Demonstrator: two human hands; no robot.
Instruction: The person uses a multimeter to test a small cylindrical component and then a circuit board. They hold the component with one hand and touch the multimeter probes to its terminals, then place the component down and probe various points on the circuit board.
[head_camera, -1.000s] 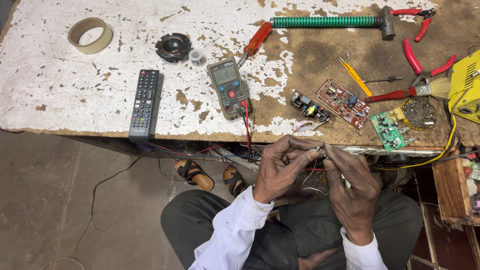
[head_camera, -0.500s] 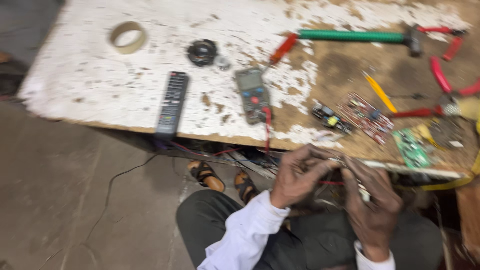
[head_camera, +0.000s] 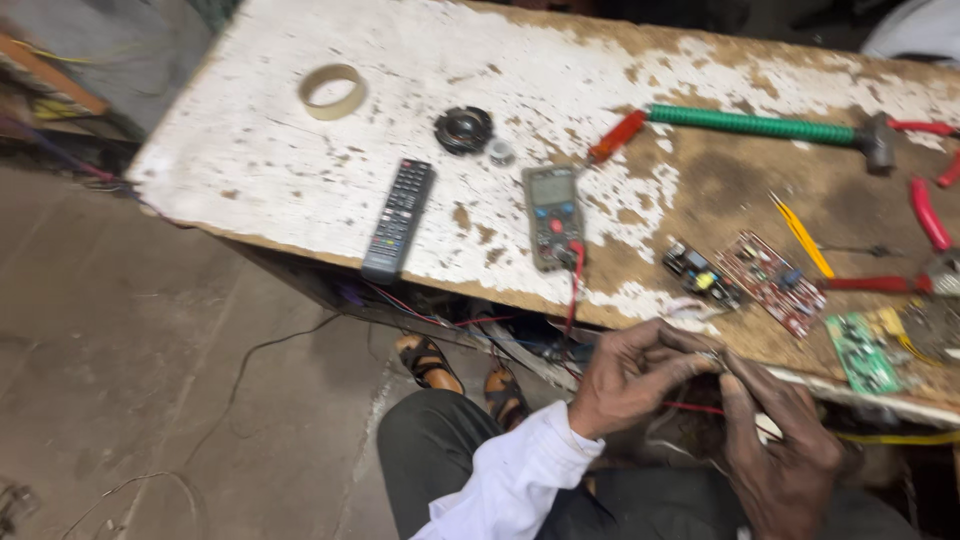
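left hand (head_camera: 635, 375) and right hand (head_camera: 780, 450): fingertips pinched together on one small part (head_camera: 712, 357) | place: just off surface (head_camera: 250, 150) near edge | nearby: circuit boards (head_camera: 770, 283)

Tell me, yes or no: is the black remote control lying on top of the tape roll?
No, the remote control lies flat on the workbench, apart from the tape roll.

The single head camera looks steeply down, from close above, over the workbench (head_camera: 300, 170) edge.

Three circuit boards (head_camera: 770, 283) on the worktop (head_camera: 250, 150) — one remote (head_camera: 398, 218), one multimeter (head_camera: 553, 213), one tape roll (head_camera: 333, 91). One hammer (head_camera: 770, 126), one small speaker (head_camera: 463, 130) — and two sandals (head_camera: 428, 362) below.
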